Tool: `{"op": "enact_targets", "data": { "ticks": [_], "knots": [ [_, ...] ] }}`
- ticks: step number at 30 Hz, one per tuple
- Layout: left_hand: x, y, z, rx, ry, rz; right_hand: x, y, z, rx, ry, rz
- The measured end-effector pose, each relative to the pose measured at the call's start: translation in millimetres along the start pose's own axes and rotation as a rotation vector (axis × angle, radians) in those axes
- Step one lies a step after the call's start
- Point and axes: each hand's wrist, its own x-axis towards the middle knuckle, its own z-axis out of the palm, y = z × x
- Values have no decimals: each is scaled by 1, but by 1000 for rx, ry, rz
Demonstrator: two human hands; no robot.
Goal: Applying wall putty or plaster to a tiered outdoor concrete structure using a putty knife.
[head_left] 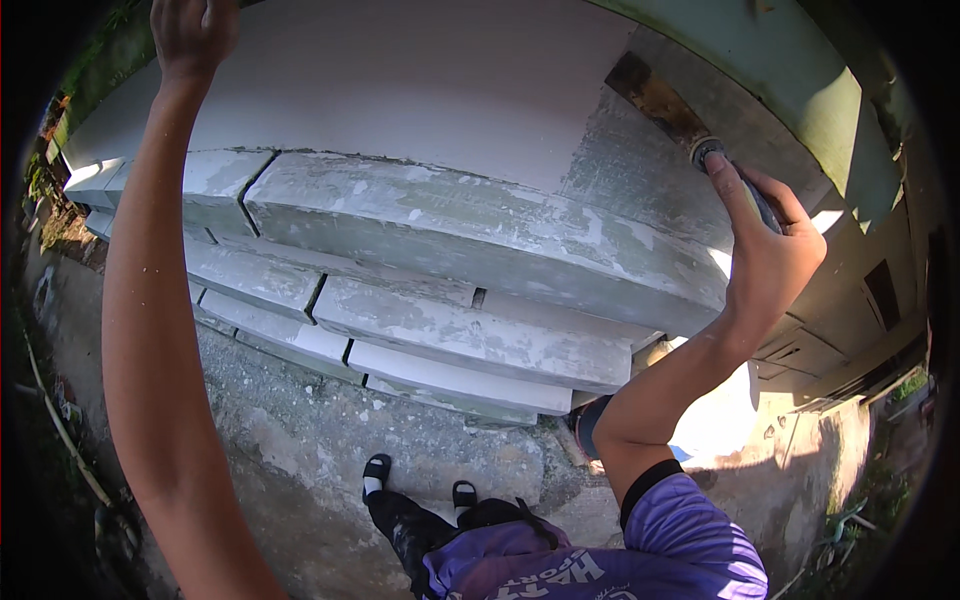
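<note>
My right hand (765, 205) is closed around the handle of a scraper (665, 105) with a flat, brown-stained blade. The blade points up and left and lies over the border between a smooth white part of the wall (430, 90) and a rough grey part. Whether its edge touches the surface I cannot tell. My left arm is stretched far forward, and my left hand (195, 35) is at the upper left near the wall's far edge. The picture's top edge cuts off its fingertips, so what it touches is hidden.
Below the wall, stepped ledges (450, 220) carry patchy white and grey coating, with dark gaps cut across them. My sandalled feet (376, 468) stand on stained concrete ground (300, 430). A pale green surface (800, 80) borders the upper right. Plants and debris line the left side.
</note>
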Motion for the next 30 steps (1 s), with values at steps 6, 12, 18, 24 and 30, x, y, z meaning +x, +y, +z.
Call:
{"op": "enact_targets", "data": {
  "ticks": [6, 12, 18, 24, 30],
  "knots": [
    [-3, -6, 5, -13, -4, -5, -1, -7, 0, -20, 11, -12],
    [1, 0, 2, 0, 16, 10, -8, 0, -19, 157, 21, 69],
    [5, 8, -2, -47, 7, 3, -3, -7, -1, -36, 2, 3],
    [4, 8, 2, -30, -12, -23, -13, 1, -20, 139, 79, 32],
    [5, 8, -3, -44, -14, -22, -17, 2, -17, -32, -89, -32]
  ]
}}
